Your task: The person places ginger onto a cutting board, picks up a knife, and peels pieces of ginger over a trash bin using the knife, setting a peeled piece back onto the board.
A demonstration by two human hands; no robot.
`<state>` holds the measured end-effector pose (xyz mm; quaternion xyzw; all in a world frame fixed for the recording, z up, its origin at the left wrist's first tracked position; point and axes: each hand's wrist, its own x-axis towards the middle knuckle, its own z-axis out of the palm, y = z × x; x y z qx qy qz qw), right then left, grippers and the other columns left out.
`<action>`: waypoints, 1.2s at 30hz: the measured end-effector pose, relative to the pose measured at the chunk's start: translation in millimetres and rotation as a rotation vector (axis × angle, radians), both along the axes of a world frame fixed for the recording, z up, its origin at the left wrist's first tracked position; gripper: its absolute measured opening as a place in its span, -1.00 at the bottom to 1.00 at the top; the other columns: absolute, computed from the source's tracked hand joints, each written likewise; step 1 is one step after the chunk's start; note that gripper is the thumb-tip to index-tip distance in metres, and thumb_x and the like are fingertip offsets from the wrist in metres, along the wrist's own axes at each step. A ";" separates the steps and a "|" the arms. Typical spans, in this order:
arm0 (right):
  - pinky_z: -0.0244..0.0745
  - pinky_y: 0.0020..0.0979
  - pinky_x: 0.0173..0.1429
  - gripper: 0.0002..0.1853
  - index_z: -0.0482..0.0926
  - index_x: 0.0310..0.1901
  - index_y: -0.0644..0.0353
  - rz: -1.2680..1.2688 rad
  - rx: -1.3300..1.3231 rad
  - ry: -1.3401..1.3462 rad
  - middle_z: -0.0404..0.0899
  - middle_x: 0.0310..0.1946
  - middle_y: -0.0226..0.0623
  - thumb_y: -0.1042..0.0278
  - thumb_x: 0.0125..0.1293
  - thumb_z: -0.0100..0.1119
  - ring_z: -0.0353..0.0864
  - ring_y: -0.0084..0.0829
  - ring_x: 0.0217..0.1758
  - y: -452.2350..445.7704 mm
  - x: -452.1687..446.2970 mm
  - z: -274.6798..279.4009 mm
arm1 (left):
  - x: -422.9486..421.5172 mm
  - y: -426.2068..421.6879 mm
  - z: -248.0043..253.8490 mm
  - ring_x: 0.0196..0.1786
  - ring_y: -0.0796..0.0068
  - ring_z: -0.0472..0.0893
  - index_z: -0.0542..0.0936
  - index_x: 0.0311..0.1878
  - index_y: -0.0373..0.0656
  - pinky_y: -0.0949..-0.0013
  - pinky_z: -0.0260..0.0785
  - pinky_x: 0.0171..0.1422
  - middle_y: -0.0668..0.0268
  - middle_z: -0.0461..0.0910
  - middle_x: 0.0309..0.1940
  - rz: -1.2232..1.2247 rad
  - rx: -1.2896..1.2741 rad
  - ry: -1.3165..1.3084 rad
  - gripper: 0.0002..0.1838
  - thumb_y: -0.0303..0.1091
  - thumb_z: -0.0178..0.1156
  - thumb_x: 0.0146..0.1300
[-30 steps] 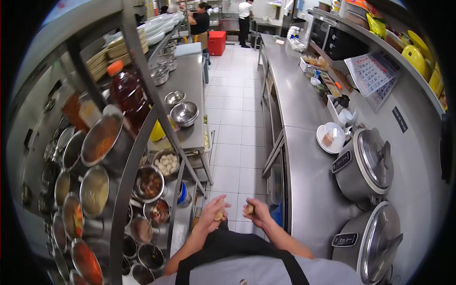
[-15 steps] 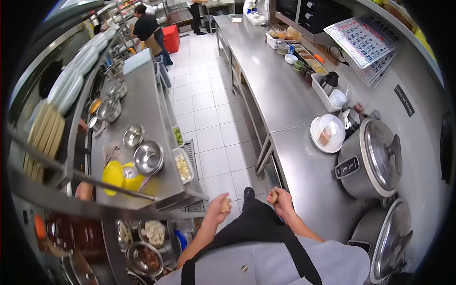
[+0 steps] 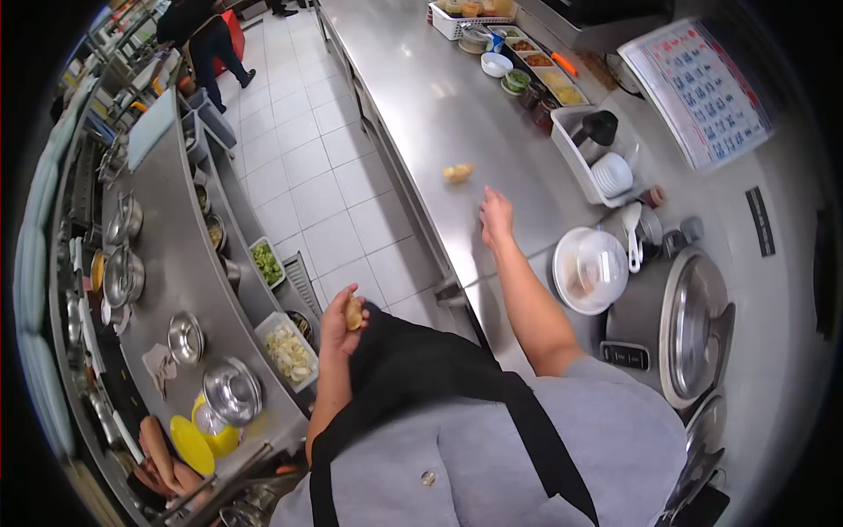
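My left hand (image 3: 338, 323) is curled round a small tan piece (image 3: 354, 314) that looks like ginger, in front of my black apron. Another light-brown knobbly piece (image 3: 457, 173) lies on the steel counter (image 3: 421, 105) to the right of the aisle. Just beside it, my right hand (image 3: 496, 216) reaches over the counter, fingers extended and not touching the piece. A white plate with a clear domed cover (image 3: 602, 270) stands near my right forearm.
Rice cooker (image 3: 680, 325) at right, below a white basket (image 3: 562, 136) with small bowls. On the left counter stand steel bowls (image 3: 232, 391) and a yellow bowl (image 3: 192, 444); a co-worker's arms (image 3: 167, 461) are at lower left. Another person (image 3: 206, 53) stands further up the aisle.
The view has moved forward and turned toward the right counter. My right hand has reached out over it and let go of its piece, which now lies there. My left hand keeps its piece.
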<state>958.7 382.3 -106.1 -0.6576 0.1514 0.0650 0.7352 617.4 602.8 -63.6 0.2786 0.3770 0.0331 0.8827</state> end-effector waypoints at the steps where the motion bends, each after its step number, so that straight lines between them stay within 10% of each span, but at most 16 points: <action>1: 0.40 -0.21 0.33 -0.44 0.50 0.25 0.45 0.006 -0.049 -0.018 0.63 0.14 -0.06 0.10 0.42 0.17 0.58 -0.20 0.21 15.6 18.7 -4.4 | 7.5 15.4 -2.5 -0.42 0.43 0.54 0.49 0.20 -0.05 0.41 0.38 -0.46 0.33 0.56 -0.26 0.027 -0.014 0.015 -0.62 -0.08 0.14 0.45; 10: 0.48 -0.13 0.19 -0.61 0.61 0.06 0.22 -0.142 -1.010 -0.083 0.66 -0.12 -0.14 0.13 0.33 0.26 0.63 -0.11 0.01 124.5 50.0 2.5 | 115.0 223.3 -40.4 -0.45 0.48 0.53 0.49 0.11 -0.09 0.45 0.43 -0.45 0.37 0.52 -0.37 0.219 -0.144 0.075 -0.69 -0.13 0.13 0.45; 12: 0.43 -0.12 0.26 -0.53 0.59 0.12 0.22 -0.081 -0.751 0.021 0.64 -0.02 -0.11 0.08 0.30 0.33 0.57 -0.10 0.14 155.9 81.9 0.6 | 163.2 277.5 -21.1 -0.46 0.51 0.53 0.50 0.09 -0.13 0.47 0.44 -0.44 0.38 0.53 -0.38 0.168 -0.068 0.003 -0.69 -0.14 0.14 0.45; 19: 0.33 0.00 0.37 -0.33 0.47 0.34 0.17 0.233 -1.192 -0.495 0.32 0.36 0.05 0.02 0.28 0.37 0.32 0.12 0.37 281.0 195.3 52.6 | 347.8 406.2 48.3 -0.44 0.48 0.56 0.54 0.09 -0.17 0.47 0.45 -0.41 0.32 0.56 -0.31 0.039 0.138 0.009 -0.70 -0.18 0.15 0.47; 24: 0.38 0.06 0.06 -0.75 0.57 -0.15 0.14 0.081 -1.464 -0.671 0.54 -0.15 -0.13 0.13 0.34 0.25 0.47 0.00 -0.04 339.8 270.6 12.3 | 438.0 485.0 20.8 -0.46 0.44 0.56 0.55 0.08 -0.16 0.42 0.46 -0.42 0.28 0.57 -0.33 -0.120 0.125 -0.107 -0.69 -0.13 0.13 0.49; 36: 0.42 -0.05 -0.04 -0.74 0.57 -0.35 0.15 0.696 -0.994 -1.064 0.52 -0.35 -0.17 0.14 0.21 0.34 0.50 -0.09 -0.20 629.0 520.0 11.6 | 582.9 684.2 -17.3 -0.43 0.49 0.52 0.55 -0.03 -0.11 0.51 0.43 -0.43 0.37 0.54 -0.37 0.211 -0.160 0.143 -0.77 -0.20 0.16 0.39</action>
